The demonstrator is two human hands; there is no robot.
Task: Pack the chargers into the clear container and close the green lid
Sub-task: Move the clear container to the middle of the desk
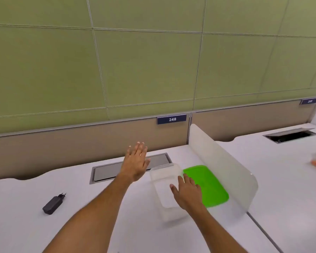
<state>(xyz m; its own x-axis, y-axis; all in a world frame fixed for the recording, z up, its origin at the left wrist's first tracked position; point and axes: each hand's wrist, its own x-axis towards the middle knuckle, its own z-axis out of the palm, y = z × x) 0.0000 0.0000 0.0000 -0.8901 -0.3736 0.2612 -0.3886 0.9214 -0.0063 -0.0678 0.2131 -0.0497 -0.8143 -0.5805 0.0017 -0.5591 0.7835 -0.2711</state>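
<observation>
Both hands are hanging over a white desk (pixel 22 225), empty, fingers spread, gripping nothing. Left hand (pixel 136 162) is hovering palm-down above the closed grey cable hatch (pixel 106 172), fingers pointing toward the beige back panel (pixel 80 143). Right hand (pixel 187 193) is sitting lower and nearer, over the right rim of the clear container (pixel 164 189); contact is too blurred to call.

Room: a frosted divider (pixel 223 167) is walling off the side right of the right hand, and the green lid (pixel 208 185) is lying flat in the strip between that hand and the divider, its near-left corner under the fingers. Left of the left hand the desk is running wide and open. The back panel with its "248" tag (pixel 171 119) is closing off the far edge just beyond the left fingertips.

Container is showing nothing inside, open-topped, rectangular, long axis running from near the person toward the hatch, sitting between the two hands. Lid is lying parallel to it, just beside it.

One black charger (pixel 53 204) is lying on its side well left of the left forearm, long axis diagonal, two plug pins pointing up-right toward the hatch.
</observation>
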